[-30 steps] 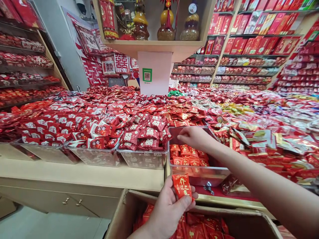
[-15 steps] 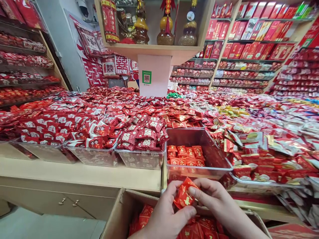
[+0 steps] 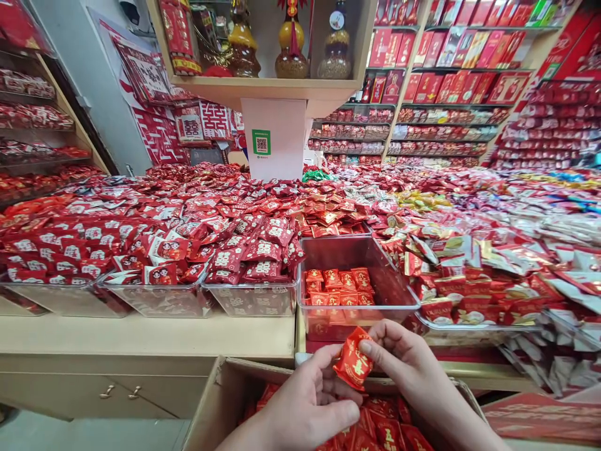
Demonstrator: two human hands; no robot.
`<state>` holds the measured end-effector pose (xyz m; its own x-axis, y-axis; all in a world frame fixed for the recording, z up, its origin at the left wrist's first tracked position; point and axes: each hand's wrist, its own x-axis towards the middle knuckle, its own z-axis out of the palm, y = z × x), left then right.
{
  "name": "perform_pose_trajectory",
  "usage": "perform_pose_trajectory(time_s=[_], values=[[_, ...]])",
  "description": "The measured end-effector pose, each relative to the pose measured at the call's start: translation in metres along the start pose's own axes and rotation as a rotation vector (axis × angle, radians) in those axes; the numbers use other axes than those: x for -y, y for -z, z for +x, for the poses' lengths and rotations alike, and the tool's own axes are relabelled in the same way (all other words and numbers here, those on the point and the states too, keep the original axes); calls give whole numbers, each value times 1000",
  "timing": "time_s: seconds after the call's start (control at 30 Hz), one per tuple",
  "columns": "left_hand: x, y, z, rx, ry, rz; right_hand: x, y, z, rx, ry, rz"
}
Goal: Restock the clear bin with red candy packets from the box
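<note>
A red packet with gold print (image 3: pixel 355 359) is pinched between the thumb and fingers of my right hand (image 3: pixel 407 358). My left hand (image 3: pixel 313 396) is beside it, thumb apart from the packet and fingers spread, their tips at the packet's left edge. Both hands are above an open cardboard box (image 3: pixel 216 401) holding many similar red packets (image 3: pixel 389 432). Just beyond the hands is a clear plastic bin (image 3: pixel 394 307), with several red packets (image 3: pixel 348 280) standing in rows at its left side.
Clear bins heaped with maroon packets (image 3: pixel 263 250) stand to the left on a cream counter (image 3: pixel 150 332). More packets (image 3: pixel 469 294) fill bins to the right. A wooden display shelf (image 3: pixel 267 88) overhangs the counter at the back.
My left thumb has come off the packet and its fingers have opened. My right hand still holds the packet, its printed face now more visible. The view has shifted slightly.
</note>
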<state>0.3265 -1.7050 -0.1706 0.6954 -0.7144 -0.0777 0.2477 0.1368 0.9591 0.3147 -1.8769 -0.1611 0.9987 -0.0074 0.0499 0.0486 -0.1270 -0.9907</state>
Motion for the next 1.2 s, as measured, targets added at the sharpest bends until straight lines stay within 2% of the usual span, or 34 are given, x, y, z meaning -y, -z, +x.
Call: perform_pose_trajectory(time_s=[0.07,0.13,0.27,0.37,0.47,0.6,0.67,0.73,0.87,0.97,1.03,1.1,1.2], values=[[-3,0,0,-3,-17,42,-3,-1,-2,0,40,-46],[-5,-1,0,-56,-20,90,-3,-5,-5,7,37,-14],[-6,-5,3,-133,-68,53,3,-16,-8,-17,-96,213],[-4,-6,5,-180,-74,1,5,-22,-10,75,-179,312],[-2,-5,5,-155,-64,-19,8,-24,-12,118,-195,380],[-1,-3,2,-84,-88,10,9,-18,-11,-18,-175,457],[0,-3,0,-57,-84,13,7,-11,-9,-88,-134,418],[2,-4,-1,-39,-99,1,4,-7,-7,-103,-99,329],[3,-6,1,-109,-90,48,-1,-13,-10,-18,-42,247],[4,-8,4,-156,-91,69,1,-27,-15,60,-83,350],[6,-8,5,-173,-125,59,6,-32,-18,100,-123,416],[11,-7,5,-167,-142,51,15,-30,-18,115,-129,383],[18,-6,5,-149,-114,41,38,-13,-1,-10,-12,126]])
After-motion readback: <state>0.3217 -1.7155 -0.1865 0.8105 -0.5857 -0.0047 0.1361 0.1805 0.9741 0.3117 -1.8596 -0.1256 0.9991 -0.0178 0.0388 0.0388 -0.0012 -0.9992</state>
